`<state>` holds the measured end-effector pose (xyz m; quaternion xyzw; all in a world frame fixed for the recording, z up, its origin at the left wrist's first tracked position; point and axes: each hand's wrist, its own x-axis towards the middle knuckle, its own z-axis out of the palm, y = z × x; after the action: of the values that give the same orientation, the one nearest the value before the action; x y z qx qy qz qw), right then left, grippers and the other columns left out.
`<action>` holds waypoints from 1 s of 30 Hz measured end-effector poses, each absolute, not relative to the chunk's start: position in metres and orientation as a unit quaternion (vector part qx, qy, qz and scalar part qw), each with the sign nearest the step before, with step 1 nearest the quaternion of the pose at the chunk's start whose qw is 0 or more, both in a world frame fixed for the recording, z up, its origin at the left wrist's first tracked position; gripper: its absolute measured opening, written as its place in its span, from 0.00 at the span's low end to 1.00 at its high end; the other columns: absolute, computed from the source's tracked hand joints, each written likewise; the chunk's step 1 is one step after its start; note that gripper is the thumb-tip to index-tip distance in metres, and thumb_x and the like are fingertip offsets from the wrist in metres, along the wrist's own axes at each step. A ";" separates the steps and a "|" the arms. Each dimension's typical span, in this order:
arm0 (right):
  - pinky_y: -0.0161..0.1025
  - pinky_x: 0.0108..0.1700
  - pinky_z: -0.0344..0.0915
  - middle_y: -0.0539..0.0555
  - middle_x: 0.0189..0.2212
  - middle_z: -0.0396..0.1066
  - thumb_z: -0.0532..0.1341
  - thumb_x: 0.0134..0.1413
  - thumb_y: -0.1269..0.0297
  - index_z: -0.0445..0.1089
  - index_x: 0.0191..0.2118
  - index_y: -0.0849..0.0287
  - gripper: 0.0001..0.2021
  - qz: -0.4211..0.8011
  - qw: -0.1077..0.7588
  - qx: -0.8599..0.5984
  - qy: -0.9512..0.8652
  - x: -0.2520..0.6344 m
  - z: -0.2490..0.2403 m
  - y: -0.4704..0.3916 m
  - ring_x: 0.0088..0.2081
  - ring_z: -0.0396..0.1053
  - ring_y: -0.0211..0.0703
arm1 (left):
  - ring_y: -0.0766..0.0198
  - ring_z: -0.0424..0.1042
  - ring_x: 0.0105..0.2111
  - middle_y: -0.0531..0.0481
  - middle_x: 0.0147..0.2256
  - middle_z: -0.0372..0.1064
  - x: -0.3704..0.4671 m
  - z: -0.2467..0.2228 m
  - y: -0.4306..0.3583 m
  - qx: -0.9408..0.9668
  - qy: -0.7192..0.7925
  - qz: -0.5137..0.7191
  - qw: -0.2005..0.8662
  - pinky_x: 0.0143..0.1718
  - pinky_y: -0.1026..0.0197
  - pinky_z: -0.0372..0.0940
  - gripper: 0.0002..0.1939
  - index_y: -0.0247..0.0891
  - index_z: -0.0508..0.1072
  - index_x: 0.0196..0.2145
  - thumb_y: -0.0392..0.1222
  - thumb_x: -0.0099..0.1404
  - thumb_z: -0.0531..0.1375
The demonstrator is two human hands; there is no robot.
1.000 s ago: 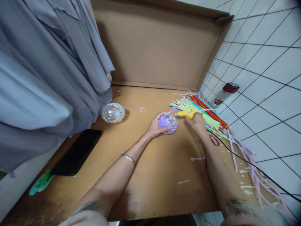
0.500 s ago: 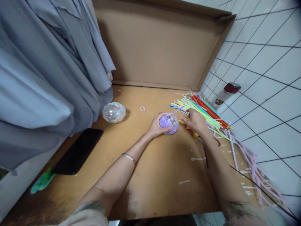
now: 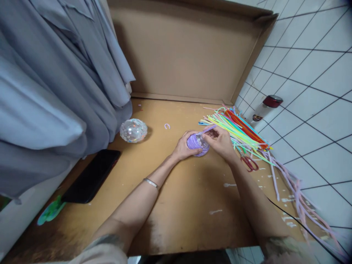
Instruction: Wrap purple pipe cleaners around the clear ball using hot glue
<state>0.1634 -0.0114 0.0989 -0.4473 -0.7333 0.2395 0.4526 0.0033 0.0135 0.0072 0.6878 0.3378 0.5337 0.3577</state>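
Observation:
My left hand [image 3: 184, 147] is wrapped round the side of a small clear ball [image 3: 202, 141] partly wound with a purple pipe cleaner [image 3: 194, 143]. Its thumb presses along the near side of the windings. A loose length of the pipe cleaner sticks out at the top right of the ball. There my right hand [image 3: 221, 142] has its fingers curled against that free length, thumb close to the bare part of the ball. The exact pinch is partly hidden by the fingers.
Beyond my right hand lies a heap of coloured pipe cleaners [image 3: 236, 126], with red-handled scissors [image 3: 249, 163] beside it. A second clear ball [image 3: 134, 130], a small pink curl [image 3: 167, 126] and a black phone [image 3: 92, 176] are on the left. A red-lidded jar [image 3: 262, 110] stands by the tiles.
My right hand has moved left from the pipe cleaner heap to the ball and taken the loose purple length. The scissors have come into view. My left hand keeps its hold.

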 end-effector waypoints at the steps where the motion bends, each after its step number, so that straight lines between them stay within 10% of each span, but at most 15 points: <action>1: 0.36 0.33 0.65 0.51 0.27 0.71 0.62 0.47 0.60 0.71 0.35 0.60 0.10 0.242 0.454 -0.448 -0.731 0.162 0.100 -0.012 0.28 0.67 0.38 | 0.51 0.68 0.52 0.43 0.50 0.67 0.003 0.008 0.013 0.689 0.338 0.533 0.356 0.56 0.48 0.61 0.34 0.39 0.68 0.50 0.45 0.44 0.72; 30: 0.37 0.29 0.65 0.53 0.22 0.72 0.67 0.38 0.53 0.72 0.25 0.61 0.14 0.362 0.465 -0.464 -0.661 0.169 0.077 0.007 0.25 0.68 0.40 | 0.52 0.68 0.52 0.44 0.50 0.67 0.002 0.008 0.013 0.696 0.341 0.526 0.351 0.55 0.51 0.62 0.34 0.40 0.68 0.50 0.46 0.45 0.71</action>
<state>0.1686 0.0067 0.0766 -0.4640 -0.6609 0.3625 0.4653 0.0022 0.0134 0.0077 0.6957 0.3410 0.5257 0.3512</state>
